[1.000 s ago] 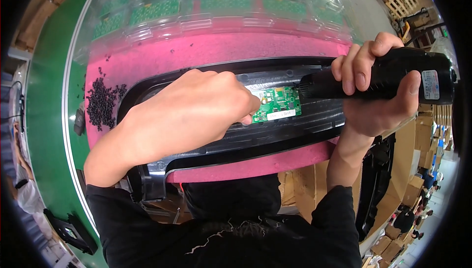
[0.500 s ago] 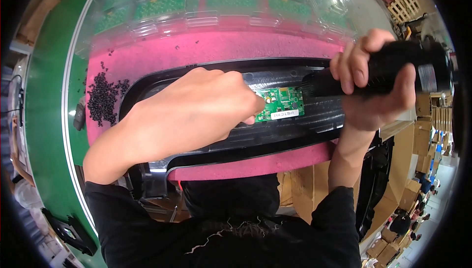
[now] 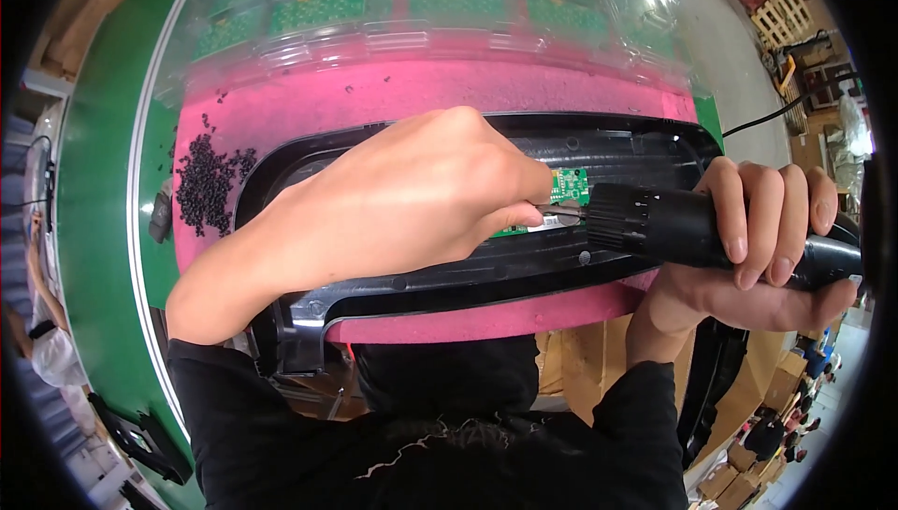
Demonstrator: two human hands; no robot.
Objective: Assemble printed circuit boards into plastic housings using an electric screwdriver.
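Note:
My right hand (image 3: 762, 248) is wrapped round a black electric screwdriver (image 3: 659, 225), which lies level and points left. Its thin metal bit (image 3: 568, 211) reaches the pinched fingertips of my left hand (image 3: 449, 192). Whatever those fingertips hold is hidden or too small to make out. Under them is a green circuit board (image 3: 572, 182), partly covered by the left hand, with a white label partly in sight. The board lies inside a long black plastic housing (image 3: 645, 142) with raised rims.
A heap of small black screws (image 3: 206, 181) lies left on the pink mat (image 3: 299, 89). Clear plastic trays (image 3: 393, 42) of green boards stand along the far side. A black cord (image 3: 781, 115) runs at the right. Cardboard (image 3: 608, 370) stands near my right arm.
My right hand has turned and lowered the screwdriver, bringing its bit to my left fingertips. My left hand has shifted slightly right, covering more of the board.

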